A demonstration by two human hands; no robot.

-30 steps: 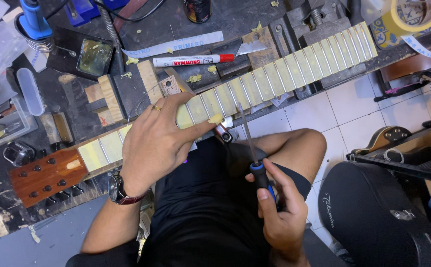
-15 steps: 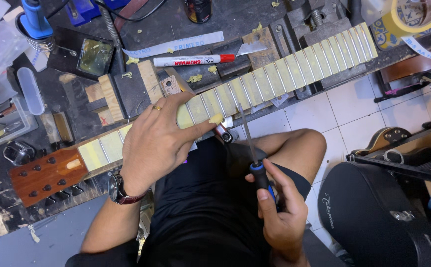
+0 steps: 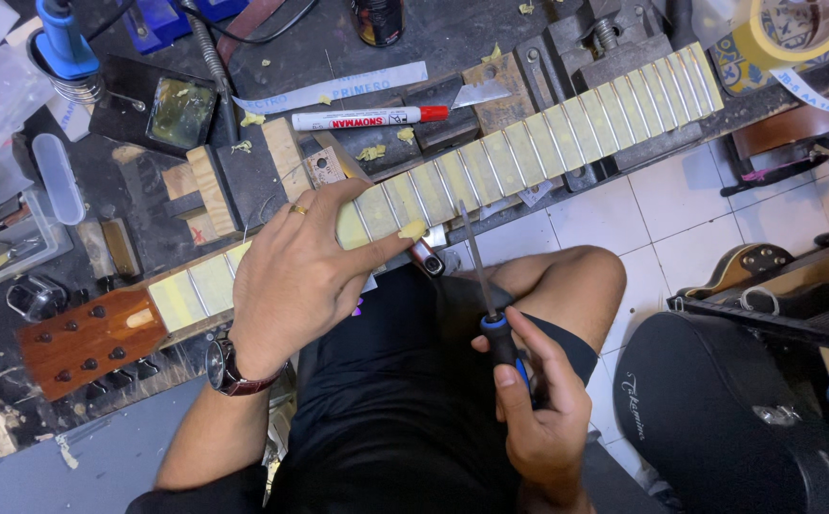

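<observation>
Your left hand (image 3: 296, 276) lies flat on the guitar neck (image 3: 453, 176), fingers spread across the taped frets, likely pinning it to the bench; your right hand (image 3: 538, 419) grips a blue-handled file (image 3: 487, 286) below the neck, over your lap, tip aimed up at the neck's near edge; red-capped marker (image 3: 369, 118) lies just above the neck.

A guitar neck (image 3: 529, 157) with pale taped frets lies slanted across the desk (image 3: 453, 38), while a blue-handled file (image 3: 487, 295) points up toward it.
</observation>
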